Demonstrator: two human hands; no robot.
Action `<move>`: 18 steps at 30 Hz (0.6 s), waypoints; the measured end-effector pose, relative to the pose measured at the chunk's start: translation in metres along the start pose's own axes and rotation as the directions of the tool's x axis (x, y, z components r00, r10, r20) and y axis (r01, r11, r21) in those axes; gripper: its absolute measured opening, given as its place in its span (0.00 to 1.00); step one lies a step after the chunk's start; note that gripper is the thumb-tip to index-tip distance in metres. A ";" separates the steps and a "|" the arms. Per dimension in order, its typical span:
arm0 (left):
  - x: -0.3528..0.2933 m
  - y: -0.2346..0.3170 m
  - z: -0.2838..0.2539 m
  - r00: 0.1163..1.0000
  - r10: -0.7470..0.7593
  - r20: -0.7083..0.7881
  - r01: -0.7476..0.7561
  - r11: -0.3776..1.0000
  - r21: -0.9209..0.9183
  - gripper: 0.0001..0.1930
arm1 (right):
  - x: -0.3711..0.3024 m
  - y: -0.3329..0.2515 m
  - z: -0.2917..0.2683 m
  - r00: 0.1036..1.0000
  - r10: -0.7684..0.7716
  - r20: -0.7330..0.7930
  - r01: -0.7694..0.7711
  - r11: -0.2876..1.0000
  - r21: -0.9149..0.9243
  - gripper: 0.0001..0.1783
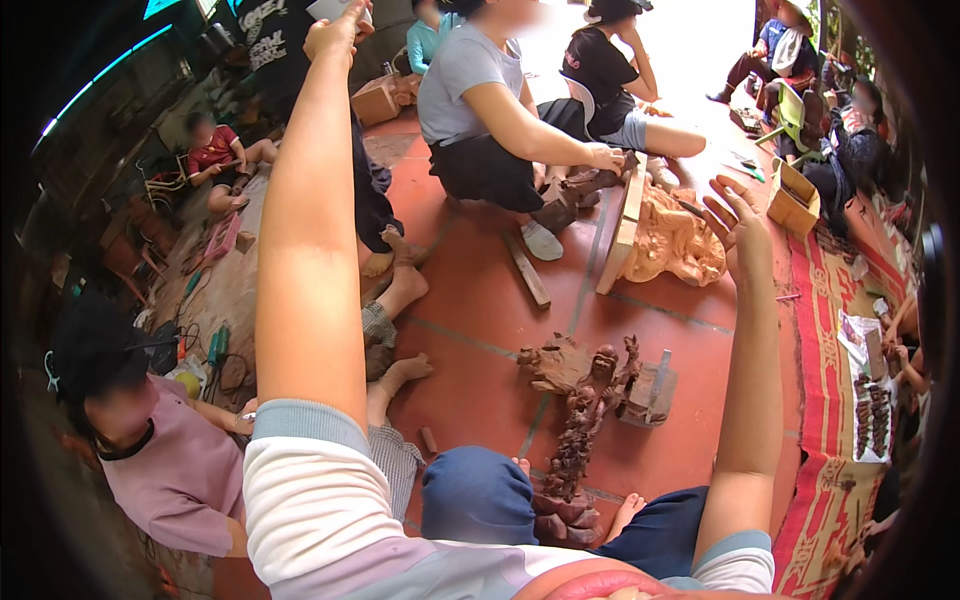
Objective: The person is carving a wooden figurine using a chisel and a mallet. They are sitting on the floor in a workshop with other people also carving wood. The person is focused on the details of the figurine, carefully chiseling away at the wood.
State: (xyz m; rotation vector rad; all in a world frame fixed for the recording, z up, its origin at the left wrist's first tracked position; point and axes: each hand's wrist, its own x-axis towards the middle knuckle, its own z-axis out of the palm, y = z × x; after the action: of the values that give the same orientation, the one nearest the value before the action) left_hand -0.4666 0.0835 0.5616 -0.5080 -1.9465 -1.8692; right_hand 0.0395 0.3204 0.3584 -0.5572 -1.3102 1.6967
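Note:
My left arm stretches up and forward, and my left hand [338,32] is closed on a white cup-shaped thing [328,9] at the upper edge of the picture, partly cut off. Raised on the other side, my right hand [738,218] holds nothing, its fingers spread. Beyond it lies a light orange wood carving [675,240] on its side, its flat base board [622,230] turned left. A dark brown carved wooden figure [590,420] stands upright on the tiles between my bare feet, away from both hands.
Rough wood [552,362] and a wooden block with a metal blade-like piece [650,390] flank the figure. A wooden strip [527,270] lies on the red floor tiles. People sit close on the left and ahead. A red patterned mat [822,400] runs along the right.

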 end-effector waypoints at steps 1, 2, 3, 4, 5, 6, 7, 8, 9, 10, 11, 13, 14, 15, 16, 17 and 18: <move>0.018 -0.004 0.001 0.998 -0.038 0.056 0.045 0.991 -0.127 0.34 | 0.002 0.005 0.002 1.000 0.008 0.013 -0.008 1.000 0.007 0.13; 0.042 -0.005 -0.007 0.992 -0.062 0.108 0.086 0.967 -0.238 0.32 | 0.003 0.009 0.007 0.999 0.020 0.034 -0.021 0.999 0.027 0.13; 0.054 -0.007 -0.009 0.982 -0.084 0.170 0.140 0.926 -0.352 0.31 | 0.005 0.012 0.009 0.998 0.028 0.047 -0.030 0.999 0.038 0.13; 0.037 -0.011 0.009 0.957 -0.101 0.272 0.234 0.823 -0.518 0.25 | 0.009 0.011 0.000 1.000 0.010 0.030 -0.010 1.000 0.028 0.13; 0.020 -0.011 0.028 0.957 -0.163 0.239 0.255 0.866 -0.430 0.23 | 0.011 0.009 -0.007 1.000 0.007 0.000 -0.007 1.000 0.003 0.13; 0.018 0.000 0.026 0.964 -0.200 0.174 0.247 0.915 -0.320 0.21 | 0.009 0.005 -0.002 1.000 0.009 -0.001 -0.009 1.000 0.011 0.13; 0.015 0.010 0.020 0.969 -0.225 0.101 0.242 0.948 -0.205 0.19 | 0.007 0.002 0.003 1.000 0.011 -0.001 -0.011 1.000 0.021 0.13; 0.035 0.005 0.014 0.953 -0.195 0.232 0.239 0.954 -0.179 0.14 | 0.005 0.003 0.006 1.000 0.011 0.006 -0.012 0.999 0.045 0.14; 0.026 0.007 0.025 0.941 -0.198 0.275 0.279 0.913 -0.296 0.11 | 0.006 -0.001 0.001 1.000 0.016 0.012 -0.016 0.999 0.041 0.14; 0.016 0.010 0.036 0.927 -0.202 0.316 0.322 0.859 -0.398 0.08 | 0.009 0.003 -0.006 1.000 0.014 0.027 -0.016 0.999 0.046 0.15; -0.026 0.012 0.057 0.907 -0.252 0.338 0.368 0.865 -0.342 0.07 | 0.017 0.005 -0.022 1.000 -0.004 0.020 0.004 1.000 0.018 0.16; -0.029 0.014 0.046 0.950 -0.160 0.268 0.252 0.899 -0.358 0.11 | 0.009 0.007 -0.011 0.999 0.019 0.038 -0.020 0.999 0.028 0.16; -0.031 0.017 0.036 0.968 -0.152 0.200 0.210 0.925 -0.315 0.14 | 0.003 0.008 0.000 0.999 0.005 0.034 -0.007 0.998 0.057 0.14; -0.050 0.031 0.040 0.974 -0.183 0.132 0.216 0.923 -0.319 0.16 | -0.001 0.000 0.000 1.000 -0.017 -0.001 0.017 0.998 0.053 0.13; -0.052 0.039 0.030 0.966 -0.202 0.164 0.252 0.878 -0.407 0.17 | -0.002 -0.001 0.001 0.999 -0.026 0.022 0.024 0.998 0.062 0.13; -0.055 0.045 0.019 0.956 -0.217 0.196 0.288 0.824 -0.488 0.18 | 0.000 -0.001 0.001 0.998 -0.032 0.045 0.028 0.997 0.071 0.13; -0.046 0.050 0.004 0.958 -0.190 0.212 0.280 0.775 -0.566 0.18 | -0.003 0.004 0.005 0.997 -0.015 0.078 0.008 0.996 0.089 0.13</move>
State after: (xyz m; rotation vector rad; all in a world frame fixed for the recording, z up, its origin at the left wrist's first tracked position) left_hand -0.4019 0.0899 0.5804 -0.6065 -1.5196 -2.6940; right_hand 0.0354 0.3150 0.3556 -0.4340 -1.2842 1.7733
